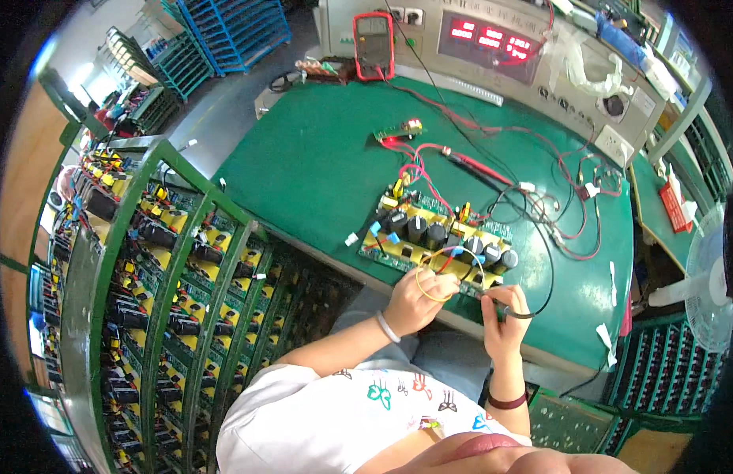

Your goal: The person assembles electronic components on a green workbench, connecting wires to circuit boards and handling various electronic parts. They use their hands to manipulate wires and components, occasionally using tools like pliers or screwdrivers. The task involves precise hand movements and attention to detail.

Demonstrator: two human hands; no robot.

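A circuit board [410, 251] with a row of black cylindrical capacitors [436, 235] lies at the front edge of the green bench. My left hand [418, 302] is closed at the board's near edge, its fingers pinching thin wires [427, 297], one of them yellow. Beside it, my right hand [505, 316] is closed around a black test probe [520, 314], whose lead curves up to the right. The probe's tip, near the board's front edge, is too small to make out. Red wires link the board to a small lit circuit board [400, 132] farther back.
A red multimeter [374, 46] stands against the grey instrument panel [430, 39] with its red display. A red probe [481, 167] and tangled leads [560, 209] lie across the bench's right half. At left stands a green rack [157, 261] full of boards; a fan [702, 296] is at right.
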